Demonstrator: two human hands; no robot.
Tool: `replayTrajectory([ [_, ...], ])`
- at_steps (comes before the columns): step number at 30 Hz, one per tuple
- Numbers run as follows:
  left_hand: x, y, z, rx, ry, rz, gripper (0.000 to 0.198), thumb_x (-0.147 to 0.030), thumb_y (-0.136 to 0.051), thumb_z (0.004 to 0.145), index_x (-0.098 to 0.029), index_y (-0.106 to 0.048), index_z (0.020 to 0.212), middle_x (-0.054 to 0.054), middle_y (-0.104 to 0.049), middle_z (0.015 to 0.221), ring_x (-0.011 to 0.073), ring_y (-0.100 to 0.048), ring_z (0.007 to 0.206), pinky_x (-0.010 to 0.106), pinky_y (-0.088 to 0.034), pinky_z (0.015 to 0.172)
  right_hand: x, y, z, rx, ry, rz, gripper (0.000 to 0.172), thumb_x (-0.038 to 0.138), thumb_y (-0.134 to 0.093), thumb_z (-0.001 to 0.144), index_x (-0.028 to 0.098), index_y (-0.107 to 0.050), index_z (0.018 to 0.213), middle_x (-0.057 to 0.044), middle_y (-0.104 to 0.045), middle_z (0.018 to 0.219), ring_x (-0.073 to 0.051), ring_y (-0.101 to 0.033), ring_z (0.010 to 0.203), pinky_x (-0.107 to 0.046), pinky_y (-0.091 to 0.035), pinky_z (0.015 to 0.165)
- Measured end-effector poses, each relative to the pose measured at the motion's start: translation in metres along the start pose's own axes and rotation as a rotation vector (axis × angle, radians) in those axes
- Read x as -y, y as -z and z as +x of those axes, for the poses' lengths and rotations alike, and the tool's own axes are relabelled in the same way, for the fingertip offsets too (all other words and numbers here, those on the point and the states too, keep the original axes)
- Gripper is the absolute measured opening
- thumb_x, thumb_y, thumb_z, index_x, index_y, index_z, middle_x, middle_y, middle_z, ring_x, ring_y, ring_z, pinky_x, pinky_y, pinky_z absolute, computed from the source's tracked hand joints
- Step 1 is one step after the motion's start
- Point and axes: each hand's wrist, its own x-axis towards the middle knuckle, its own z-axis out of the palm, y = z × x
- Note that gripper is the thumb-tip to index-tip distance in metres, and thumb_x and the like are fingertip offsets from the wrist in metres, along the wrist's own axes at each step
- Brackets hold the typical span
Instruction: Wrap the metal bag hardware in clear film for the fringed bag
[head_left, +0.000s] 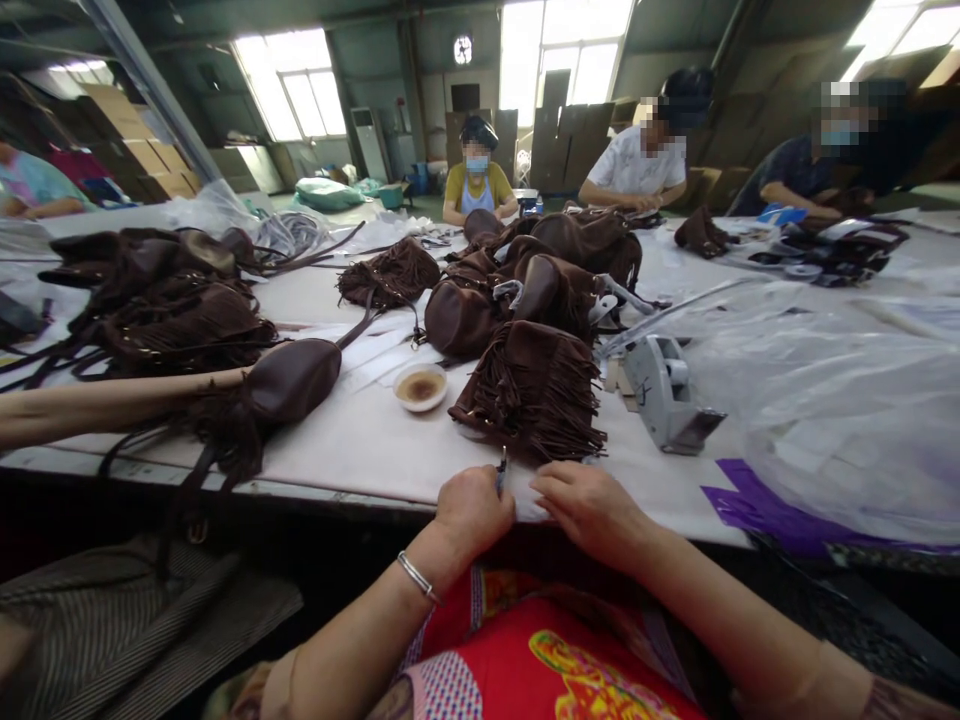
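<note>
At the far left of the table [360,390] a heap of dark brown bags [157,290] lies with straps trailing towards the near edge. A co-worker's forearm [112,408] comes in level from the left margin and runs up to a smooth, round-ended brown bag [296,380], whose strap lies slanting away behind it. Next along stands a white dish [420,387], brown inside.

The wearer's left hand [474,508] comes up from below to the table's front edge, wrist turned inward and ringed by a silvery bracelet [417,577]. Its fingers are curled into a loose fist, pinching a small metal tool [502,472] whose tip points up and away. Above, on the far wall, is a round dial [463,48], its marks too small to read. Lower down, a red apron [487,670] carries a yellow and green printed figure that runs out of view at the bottom.

Just beyond both hands a fringed brown bag [529,390] rests on the table, in front of more bags. The right hand [589,508] reaches in from the right, back uppermost, its fingers lying close together near the bag's lower edge; I cannot tell whether they grip the pale stuff beneath them. Further right sit a grey tape dispenser [670,395], a purple strip [765,508] and crumpled clear plastic [847,400].
</note>
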Motion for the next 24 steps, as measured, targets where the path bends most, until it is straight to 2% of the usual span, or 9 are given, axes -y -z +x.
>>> replayTrajectory([
  [2, 0.000, 0.001, -0.007, -0.003, -0.108, 0.008, 0.022, -0.029, -0.050, 0.083, -0.018, -0.067, 0.092, 0.010, -0.073, 0.088, 0.0264, -0.069, 0.081, 0.034, -0.048, 0.068, 0.000, 0.004, 0.015, -0.007, 0.030, -0.028, 0.025, 0.010, -0.055, 0.091, 0.016, -0.063, 0.114, -0.010, -0.062, 0.119, -0.021, -0.055, 0.098, -0.031, -0.040, 0.084],
  [3, 0.001, 0.001, -0.011, -0.009, -0.169, 0.013, 0.020, -0.027, -0.051, 0.083, -0.019, -0.067, 0.091, 0.010, -0.072, 0.088, 0.0256, -0.069, 0.081, 0.033, -0.048, 0.069, 0.000, 0.004, 0.022, 0.022, 0.046, -0.053, 0.028, 0.007, -0.056, 0.089, 0.016, -0.064, 0.114, -0.011, -0.061, 0.122, -0.022, -0.055, 0.100, -0.031, -0.040, 0.085],
  [5, 0.004, 0.000, -0.016, -0.026, -0.253, 0.023, 0.017, -0.026, -0.051, 0.083, -0.019, -0.066, 0.087, 0.008, -0.072, 0.088, 0.0240, -0.068, 0.082, 0.033, -0.048, 0.071, 0.000, 0.002, 0.034, 0.133, 0.054, -0.100, 0.021, 0.007, -0.057, 0.087, 0.014, -0.068, 0.103, -0.012, -0.064, 0.111, -0.023, -0.056, 0.096, -0.032, -0.041, 0.082],
  [7, 0.008, -0.003, -0.019, -0.044, -0.256, 0.023, 0.017, -0.027, -0.051, 0.086, -0.019, -0.065, 0.083, 0.008, -0.070, 0.085, 0.0226, -0.066, 0.080, 0.032, -0.047, 0.070, 0.001, -0.001, 0.039, 0.249, 0.028, -0.118, 0.012, 0.009, -0.059, 0.086, 0.014, -0.069, 0.089, -0.011, -0.066, 0.094, -0.023, -0.058, 0.088, -0.032, -0.041, 0.075],
  [10, 0.012, -0.009, -0.015, -0.078, -0.226, -0.012, 0.018, -0.027, -0.050, 0.088, -0.019, -0.064, 0.080, 0.006, -0.068, 0.083, 0.0208, -0.065, 0.077, 0.031, -0.046, 0.069, 0.002, -0.005, 0.035, 0.325, -0.050, -0.105, 0.014, 0.015, -0.058, 0.088, 0.014, -0.070, 0.082, -0.010, -0.067, 0.085, -0.023, -0.060, 0.082, -0.031, -0.040, 0.067],
  [14, 0.010, -0.014, 0.002, -0.105, -0.307, -0.043, 0.015, -0.019, -0.052, 0.087, -0.018, -0.063, 0.077, 0.005, -0.065, 0.081, 0.0188, -0.062, 0.075, 0.029, -0.045, 0.068, 0.002, 0.002, 0.022, 0.350, -0.105, -0.060, 0.023, 0.027, -0.054, 0.093, 0.015, -0.071, 0.082, -0.011, -0.068, 0.084, -0.022, -0.062, 0.079, -0.031, -0.039, 0.067],
  [19, 0.002, -0.013, 0.031, -0.162, -0.426, -0.087, 0.017, -0.015, -0.050, 0.090, -0.017, -0.063, 0.080, 0.006, -0.064, 0.082, 0.0188, -0.060, 0.078, 0.029, -0.044, 0.069, 0.001, 0.011, 0.022, 0.362, -0.108, 0.029, 0.021, 0.024, -0.053, 0.093, 0.015, -0.070, 0.086, -0.009, -0.071, 0.090, -0.021, -0.063, 0.085, -0.029, -0.041, 0.073],
  [22, 0.001, -0.017, 0.038, -0.219, -0.376, -0.212, 0.008, -0.012, -0.055, 0.087, -0.017, -0.061, 0.088, 0.006, -0.064, 0.085, 0.0186, -0.060, 0.079, 0.028, -0.045, 0.071, 0.001, 0.007, 0.024, 0.376, -0.184, 0.054, 0.021, 0.024, -0.053, 0.093, 0.015, -0.071, 0.086, -0.010, -0.072, 0.091, -0.022, -0.064, 0.087, -0.029, -0.042, 0.076],
  [24, 0.003, -0.020, 0.037, -0.260, -0.304, -0.321, 0.010, -0.012, -0.059, 0.084, -0.016, -0.059, 0.092, 0.004, -0.064, 0.083, 0.0178, -0.059, 0.077, 0.028, -0.045, 0.071, 0.002, 0.002, 0.025, 0.373, -0.240, 0.048, 0.022, 0.024, -0.052, 0.094, 0.015, -0.071, 0.088, -0.010, -0.072, 0.093, -0.023, -0.064, 0.089, -0.029, -0.042, 0.077],
])
